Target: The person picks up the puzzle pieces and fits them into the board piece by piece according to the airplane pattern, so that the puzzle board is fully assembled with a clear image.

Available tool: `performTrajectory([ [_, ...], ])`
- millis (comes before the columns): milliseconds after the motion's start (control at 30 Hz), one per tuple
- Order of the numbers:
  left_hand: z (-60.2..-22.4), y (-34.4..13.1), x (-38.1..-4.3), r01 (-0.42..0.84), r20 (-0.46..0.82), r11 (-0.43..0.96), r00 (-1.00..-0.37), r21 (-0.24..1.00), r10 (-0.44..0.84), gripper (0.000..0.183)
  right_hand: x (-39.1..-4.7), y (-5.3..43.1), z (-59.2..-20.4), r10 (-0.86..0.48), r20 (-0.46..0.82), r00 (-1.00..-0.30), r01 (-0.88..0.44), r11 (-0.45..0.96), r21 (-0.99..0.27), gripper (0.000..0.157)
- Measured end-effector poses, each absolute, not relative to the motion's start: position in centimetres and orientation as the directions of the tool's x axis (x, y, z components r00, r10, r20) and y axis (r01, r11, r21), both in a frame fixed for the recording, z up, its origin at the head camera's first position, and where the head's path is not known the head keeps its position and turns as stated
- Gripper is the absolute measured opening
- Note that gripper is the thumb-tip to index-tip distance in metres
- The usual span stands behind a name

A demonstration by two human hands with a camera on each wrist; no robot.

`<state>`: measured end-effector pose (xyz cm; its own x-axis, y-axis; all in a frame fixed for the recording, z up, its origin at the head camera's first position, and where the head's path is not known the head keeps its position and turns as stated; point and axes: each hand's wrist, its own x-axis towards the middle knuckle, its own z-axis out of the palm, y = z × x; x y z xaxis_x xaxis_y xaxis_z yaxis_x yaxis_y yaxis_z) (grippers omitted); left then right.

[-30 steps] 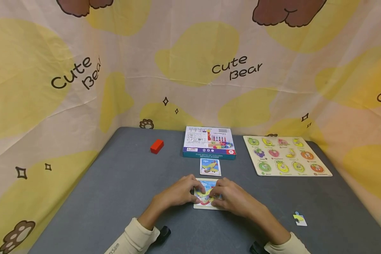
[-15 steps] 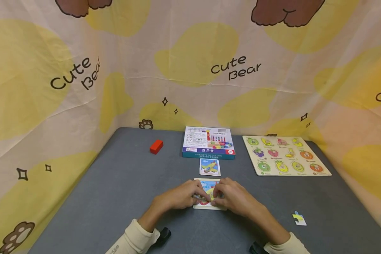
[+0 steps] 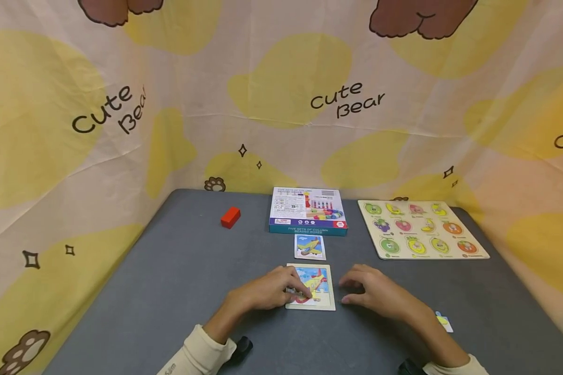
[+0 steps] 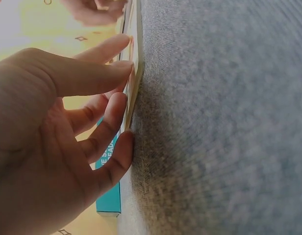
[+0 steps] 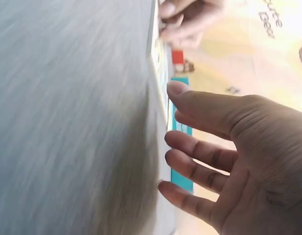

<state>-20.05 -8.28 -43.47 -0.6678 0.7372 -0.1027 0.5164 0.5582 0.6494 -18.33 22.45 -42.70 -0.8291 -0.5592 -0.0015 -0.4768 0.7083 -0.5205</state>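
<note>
A framed jigsaw puzzle of a yellow airplane lies on the grey table in the head view. My left hand rests over its left side, fingertips and thumb touching the surface; part of the picture is hidden under them. In the left wrist view, the fingers of the left hand are loosely bent along the tray's edge. My right hand is just right of the tray, holding nothing, its fingers spread and relaxed in the right wrist view. A loose puzzle piece lies farther right, partly covered by the right forearm.
Behind the puzzle lies an airplane picture card, with a flat toy box beyond it. A red block sits at the back left. The fruit board is at the back right, near the printed cloth wall.
My right hand has left the puzzle and moved right, uncovering its right side. The left hand's fingers have shifted slightly right and toward the near edge, staying on the puzzle.
</note>
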Motion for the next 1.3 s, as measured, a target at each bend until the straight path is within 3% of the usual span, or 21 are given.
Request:
performTrajectory([
  [333, -43.6, -8.5, -20.0, 0.501, -0.1, 0.557, -0.678, 0.663, 0.729, 0.03, -16.5, 28.4, -43.2, -0.495, 0.11, -0.862, -0.476, 0.715, -0.512, 0.029],
  [700, -43.6, -8.4, -20.0, 0.498, -0.1, 0.552, -0.675, 0.668, 0.731, 0.03, -14.6, 33.6, -43.1, -0.344, 0.08, -0.936, -0.338, 0.811, -0.477, 0.035],
  [1300, -43.4, -8.5, -20.0, 0.487, -0.119, 0.548, -0.665, 0.68, 0.737, 0.03, -12.4, 37.5, -44.7, -0.277, 0.168, -0.946, -0.323, 0.842, -0.431, 0.034],
])
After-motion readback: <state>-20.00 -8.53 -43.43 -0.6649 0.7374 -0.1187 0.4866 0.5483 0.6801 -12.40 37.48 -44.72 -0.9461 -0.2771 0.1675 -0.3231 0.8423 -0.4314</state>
